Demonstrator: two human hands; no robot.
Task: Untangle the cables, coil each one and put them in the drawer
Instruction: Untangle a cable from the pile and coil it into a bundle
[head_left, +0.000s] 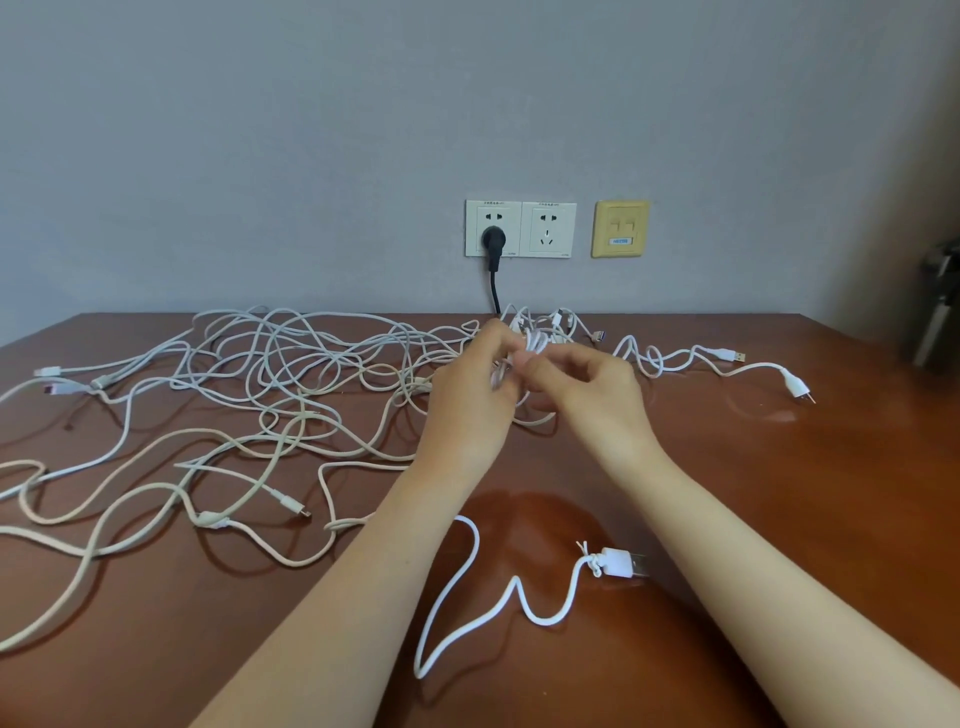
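Observation:
A wide tangle of white and cream cables (291, 374) sprawls over the left and middle of the brown wooden table (779, 493). My left hand (467, 400) and my right hand (587, 389) are raised together over the table's far middle. Both pinch a small bundle of white cable (535, 343) between their fingertips. A separate white USB cable (467, 613) lies in loose bends near the front, its plug (623, 564) to the right. Another white cable with a two-pin plug (795, 387) trails to the right. No drawer is in view.
Two wall sockets (519, 228) sit above the table's back edge, with a black plug and cord (493, 260) in the left one. A yellowed network plate (621, 229) is beside them. A dark object (935, 312) stands at the far right.

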